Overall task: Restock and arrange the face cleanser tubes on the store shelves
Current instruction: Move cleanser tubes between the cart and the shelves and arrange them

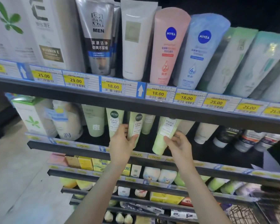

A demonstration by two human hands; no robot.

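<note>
My left hand (120, 143) has its grip curled round a pale green tube (135, 126) standing on the second shelf (81, 148). My right hand (179, 143) pinches a second pale green tube (164, 135), tilted, cap end down. Both carry white labels with print too blurred to read. The shelf above (152, 109) cuts off their tops.

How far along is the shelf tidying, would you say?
Midway, I'd guess. The top shelf looks filled, its tubes standing side by side. In hand: the left hand grips one pale green tube, and the right hand holds a tilted one. Left: gaps on the second shelf, and those tubes stand unevenly.
</note>
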